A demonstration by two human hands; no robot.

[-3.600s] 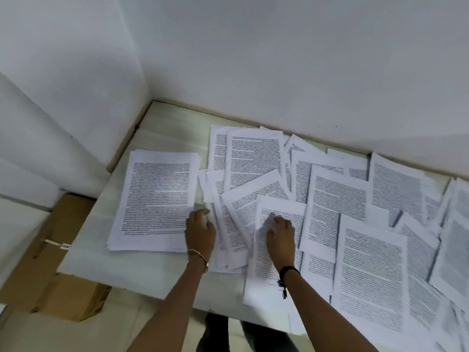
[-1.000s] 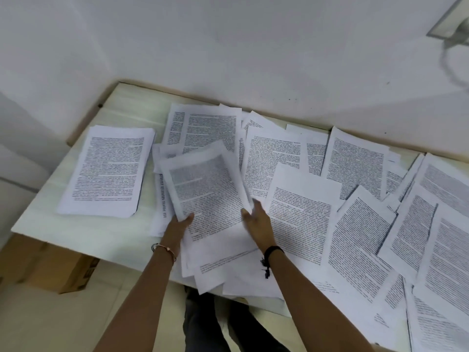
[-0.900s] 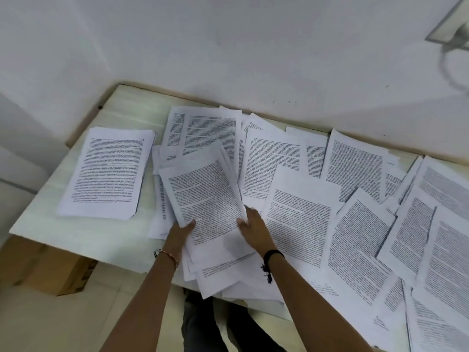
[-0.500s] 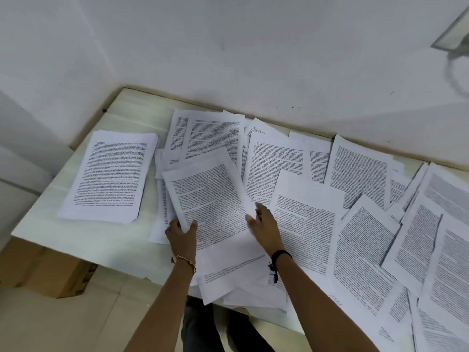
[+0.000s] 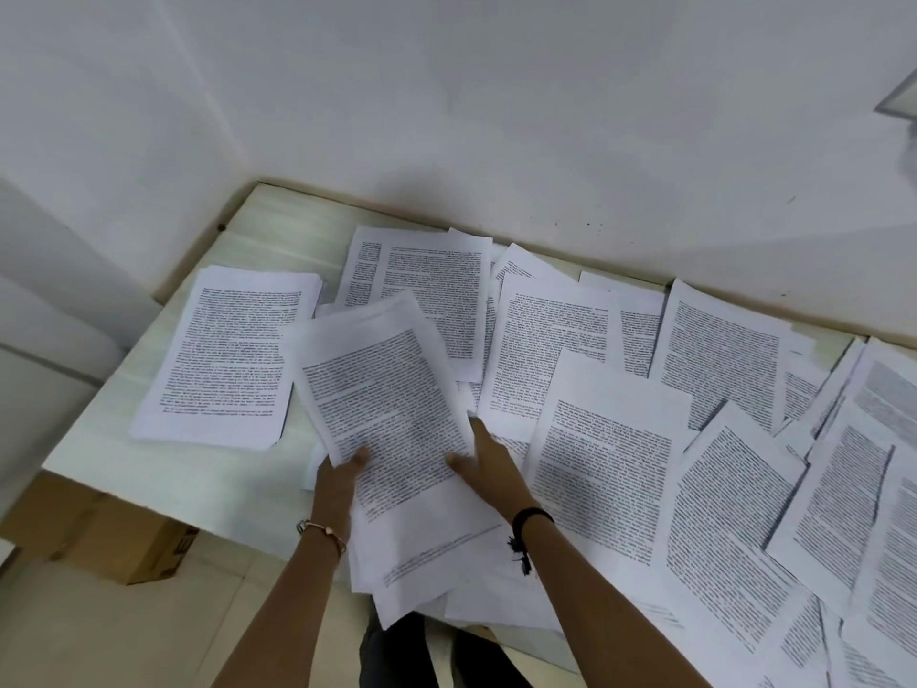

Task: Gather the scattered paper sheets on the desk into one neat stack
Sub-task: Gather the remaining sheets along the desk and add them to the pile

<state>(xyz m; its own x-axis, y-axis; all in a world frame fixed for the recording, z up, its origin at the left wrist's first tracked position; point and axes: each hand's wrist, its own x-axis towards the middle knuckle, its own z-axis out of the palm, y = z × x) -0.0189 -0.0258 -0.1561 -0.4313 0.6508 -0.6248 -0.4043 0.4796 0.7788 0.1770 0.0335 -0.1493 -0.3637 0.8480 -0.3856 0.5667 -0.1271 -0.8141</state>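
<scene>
Printed white paper sheets cover most of the pale desk (image 5: 188, 494). A squared stack (image 5: 228, 360) lies alone at the left. A loose bundle of sheets (image 5: 392, 414) is lifted off the desk, tilted, its lower end hanging past the near edge. My left hand (image 5: 340, 476) grips the bundle's left edge, thumb on top. My right hand (image 5: 489, 461) holds its right edge with the thumb on the page and fingers beside it. Several scattered sheets (image 5: 605, 449) overlap to the right and behind.
The desk fits into a white corner: walls run along its far and left sides. A cardboard box (image 5: 99, 533) sits on the floor under the near left corner. More sheets (image 5: 843, 513) spread to the right edge of view.
Both hands gathered sheets in front of me into a bundle. In the last half second it rose off the desk and shifted left toward the squared stack.
</scene>
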